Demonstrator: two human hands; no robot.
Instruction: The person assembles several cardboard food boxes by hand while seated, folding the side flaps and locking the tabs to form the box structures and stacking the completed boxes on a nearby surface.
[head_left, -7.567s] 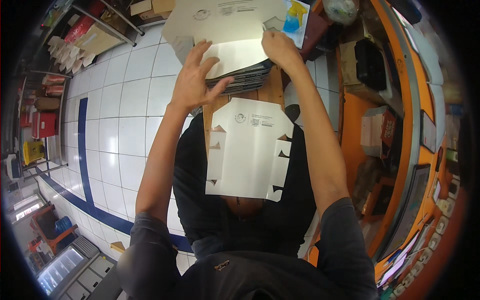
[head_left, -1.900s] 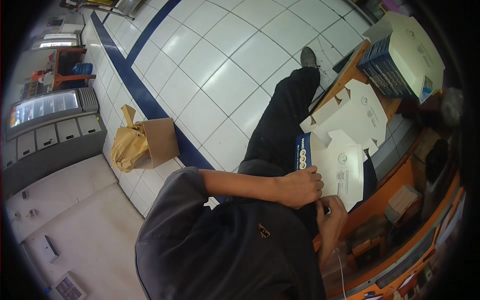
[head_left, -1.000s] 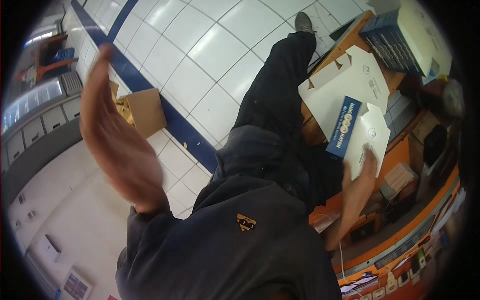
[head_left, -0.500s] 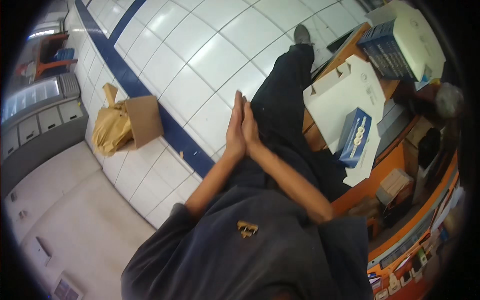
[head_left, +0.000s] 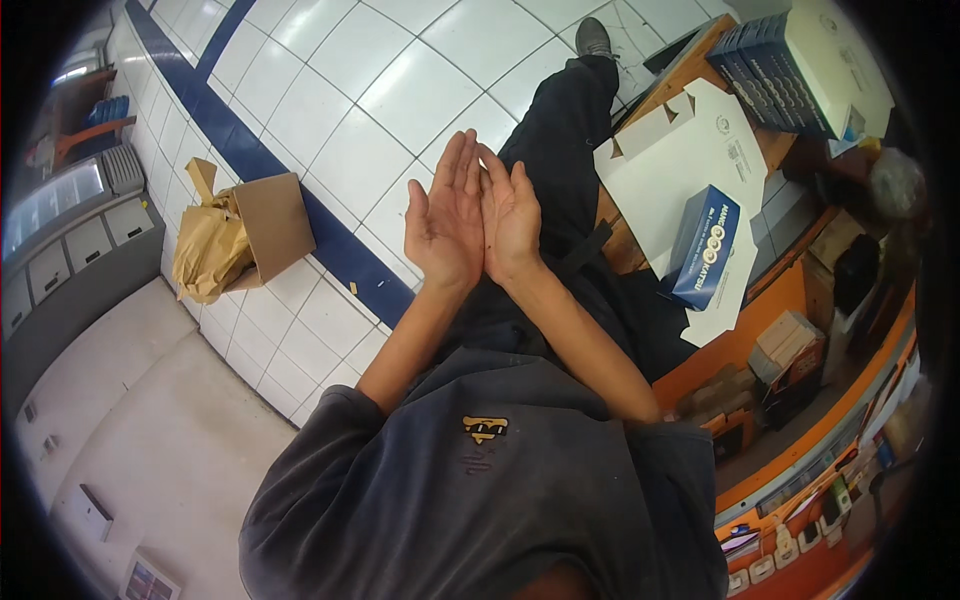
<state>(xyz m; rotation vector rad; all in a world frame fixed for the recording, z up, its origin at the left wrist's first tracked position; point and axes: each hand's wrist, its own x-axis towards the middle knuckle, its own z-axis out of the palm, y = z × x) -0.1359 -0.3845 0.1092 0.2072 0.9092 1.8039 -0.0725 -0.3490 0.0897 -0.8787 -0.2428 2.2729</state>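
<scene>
My left hand (head_left: 447,222) and my right hand (head_left: 511,218) are side by side in front of me, palms turned up, their inner edges touching. Fingers on both are stretched out and the palms are bare. To the right, a small blue carton (head_left: 706,250) with pale lettering lies on a flattened white box (head_left: 660,190), apart from my hands. That white box has cut flaps and rests on a wooden surface (head_left: 618,215) beside my leg.
A stack of blue-and-white boxes (head_left: 770,80) stands at the far right. On the left, an open cardboard box (head_left: 280,225) holds crumpled brown paper (head_left: 210,250) on the white tiled floor (head_left: 330,130). An orange shelf (head_left: 745,365) with boxes is at the lower right.
My palms were pressed together; now they have opened outward and face up. My view has shifted slightly, and the boxes lie as before.
</scene>
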